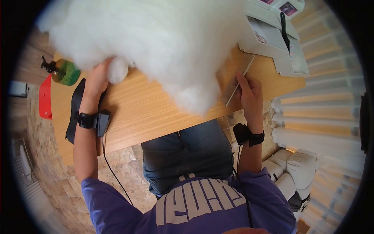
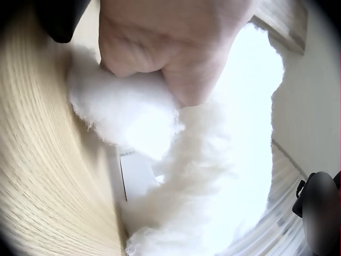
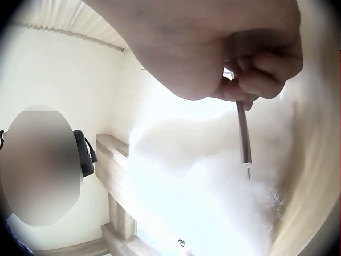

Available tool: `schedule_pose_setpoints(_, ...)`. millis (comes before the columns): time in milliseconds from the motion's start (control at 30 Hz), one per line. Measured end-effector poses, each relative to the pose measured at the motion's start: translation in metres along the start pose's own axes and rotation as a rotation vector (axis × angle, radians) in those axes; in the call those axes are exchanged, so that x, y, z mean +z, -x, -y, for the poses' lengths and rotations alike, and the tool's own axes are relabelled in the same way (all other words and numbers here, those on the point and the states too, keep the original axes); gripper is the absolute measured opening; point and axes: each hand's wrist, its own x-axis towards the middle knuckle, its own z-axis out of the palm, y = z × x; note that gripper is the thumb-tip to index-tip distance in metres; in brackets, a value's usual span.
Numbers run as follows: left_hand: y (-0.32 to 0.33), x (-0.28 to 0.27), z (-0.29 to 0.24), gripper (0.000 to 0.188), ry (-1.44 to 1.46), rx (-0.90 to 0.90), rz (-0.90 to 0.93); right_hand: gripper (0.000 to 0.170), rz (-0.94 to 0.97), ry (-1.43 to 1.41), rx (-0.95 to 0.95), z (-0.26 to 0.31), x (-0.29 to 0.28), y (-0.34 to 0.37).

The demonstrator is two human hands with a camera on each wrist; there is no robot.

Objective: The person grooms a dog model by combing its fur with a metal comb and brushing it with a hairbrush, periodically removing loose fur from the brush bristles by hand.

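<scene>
A large white fluffy mass (image 1: 152, 43), like thick fur, covers the far half of the wooden table (image 1: 136, 113). My left hand (image 1: 98, 76) is at its left side. Its fingers curl round a rounded, paw-like fluffy end (image 2: 128, 112), which hangs close over the tabletop in the left wrist view; the fingertips are buried in the white. At the right, my right hand (image 1: 251, 91) pinches a thin metal comb (image 1: 235, 91) between thumb and fingers, slanted beside the fluff. The right wrist view shows the comb's spine (image 3: 243, 133) end-on, pointing toward the fluff.
A green pump bottle (image 1: 67, 73) stands at the far left. Below it are a black pouch (image 1: 74, 107) under my left forearm and a red object (image 1: 45, 97) at the table's edge. White boxes (image 1: 269, 43) with a black-handled tool (image 1: 284, 29) occupy the back right corner.
</scene>
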Motion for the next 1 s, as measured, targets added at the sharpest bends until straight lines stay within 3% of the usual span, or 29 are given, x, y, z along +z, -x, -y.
schedule_pose_setpoints(33, 0.0, -0.005, 0.0, 0.031, -0.001, -0.005, -0.014, 0.031, 0.015, 0.0, 0.002, 0.001, 0.004, -0.001)
schedule_pose_setpoints(100, -0.004, -0.012, 0.0, 0.032, -0.466, 0.234, 0.103, 0.031, 0.026, -0.027, 0.038, 0.006, 0.012, -0.002)
schedule_pose_setpoints(200, 0.001, -0.009, -0.007, 0.029, -0.566, 0.291, 0.074, 0.031, 0.05, -0.002, 0.069, -0.006, 0.017, -0.01)
schedule_pose_setpoints(433, -0.014, -0.023, 0.016, 0.029, -0.48, 0.268, 0.029, 0.033, -0.02, 0.139, 0.066, -0.013, 0.016, -0.013)
schedule_pose_setpoints(533, -0.017, -0.029, 0.019, 0.031, -0.662, 0.362, 0.104, 0.034, -0.007, 0.178, 0.056, -0.015, 0.014, -0.013)
schedule_pose_setpoints(600, -0.016, -0.03, 0.019, 0.032, -0.773, 0.458, 0.132, 0.033, 0.012, 0.079, -0.003, -0.02, 0.015, -0.011)
schedule_pose_setpoints(733, -0.015, -0.03, 0.02, 0.032, -0.804, 0.484, 0.146, 0.032, -0.006, -0.004, -0.116, -0.02, 0.019, -0.001)
schedule_pose_setpoints(833, -0.015, -0.025, 0.019, 0.032, -0.658, 0.535, 0.123, 0.027, -0.126, -0.127, -0.095, -0.019, 0.017, 0.004)
schedule_pose_setpoints(900, -0.018, -0.026, 0.021, 0.033, -0.697, 0.612, 0.146, 0.031, -0.345, -0.09, -0.188, -0.013, 0.017, 0.009)
schedule_pose_setpoints(933, -0.019, -0.027, 0.021, 0.033, -0.699, 0.606, 0.145, 0.031, -0.341, -0.089, -0.184, -0.008, 0.015, 0.013)
schedule_pose_setpoints(1000, -0.017, -0.026, 0.021, 0.032, -0.677, 0.581, 0.136, 0.029, -0.209, -0.369, -0.231, 0.01, 0.009, 0.024)
